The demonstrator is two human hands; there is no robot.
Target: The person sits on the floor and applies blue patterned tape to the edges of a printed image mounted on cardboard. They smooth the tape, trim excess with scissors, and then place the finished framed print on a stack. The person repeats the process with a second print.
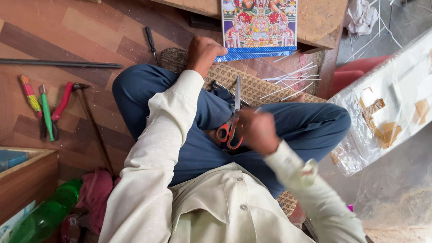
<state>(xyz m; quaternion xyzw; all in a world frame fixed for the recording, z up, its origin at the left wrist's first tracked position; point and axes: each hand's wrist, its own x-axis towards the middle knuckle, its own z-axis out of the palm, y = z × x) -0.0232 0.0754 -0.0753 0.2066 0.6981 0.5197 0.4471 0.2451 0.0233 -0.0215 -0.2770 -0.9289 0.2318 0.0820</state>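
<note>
I sit cross-legged in blue trousers and a cream shirt. My left hand [204, 53] reaches forward and grips the lower left corner of a colourful printed picture [259, 28] that leans against a wooden bench. My right hand [258, 130], blurred by motion, holds a pair of scissors [231, 121] with red-orange handles over my lap, blades pointing away from me. The scissors' blades lie above the patterned mat [252, 85] beneath my legs.
Pliers [56, 112], a hammer [92, 123], a screwdriver [150, 42] and a long metal rod [60, 64] lie on the wooden floor at left. Thin white strips [292, 78] are scattered ahead. A clear plastic sheet [391, 103] lies at right, a green bottle [45, 213] at lower left.
</note>
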